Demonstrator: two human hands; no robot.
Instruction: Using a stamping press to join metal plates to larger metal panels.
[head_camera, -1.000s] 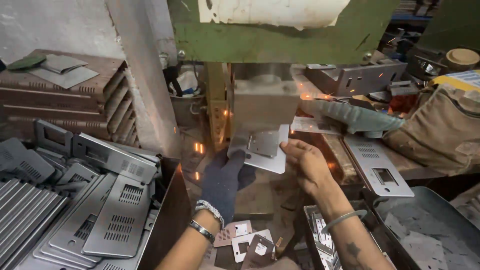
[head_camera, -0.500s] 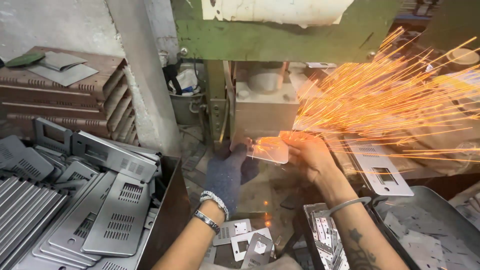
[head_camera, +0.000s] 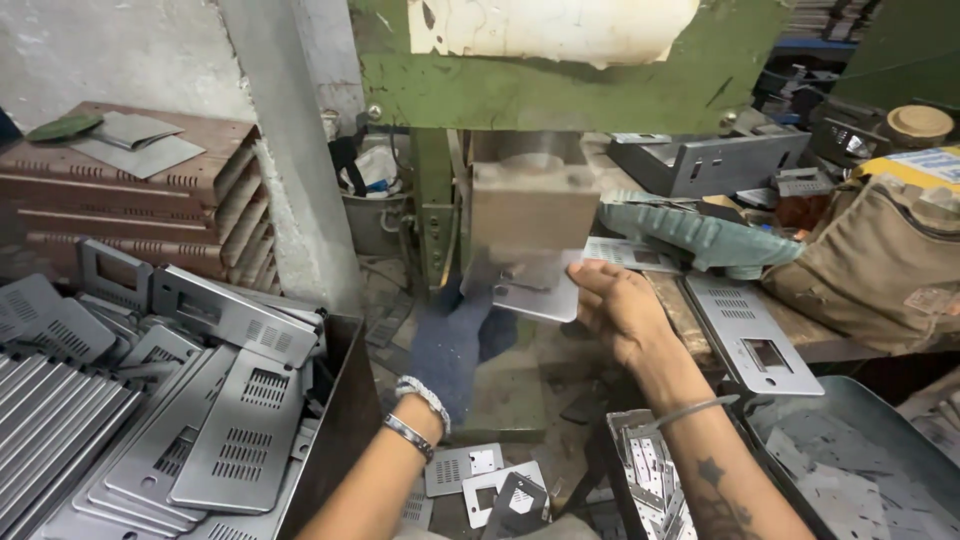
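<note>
A big pile of grey metal plates with slots (head_camera: 200, 430) lies in a box on the left. A brown cloth bag (head_camera: 880, 270) sits on the right, near a plate with a square hole (head_camera: 750, 345).

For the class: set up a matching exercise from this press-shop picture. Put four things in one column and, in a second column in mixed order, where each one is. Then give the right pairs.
Things
1. left hand
2. right hand
3. tan bag
4. stack of vented panels

Places
A. far right, on the bench
B. in a dark glove, under the small metal plate
C. lower left, in a bin
D. bare, at the plate's right edge

Pairs: 1-B, 2-D, 3-A, 4-C
</note>
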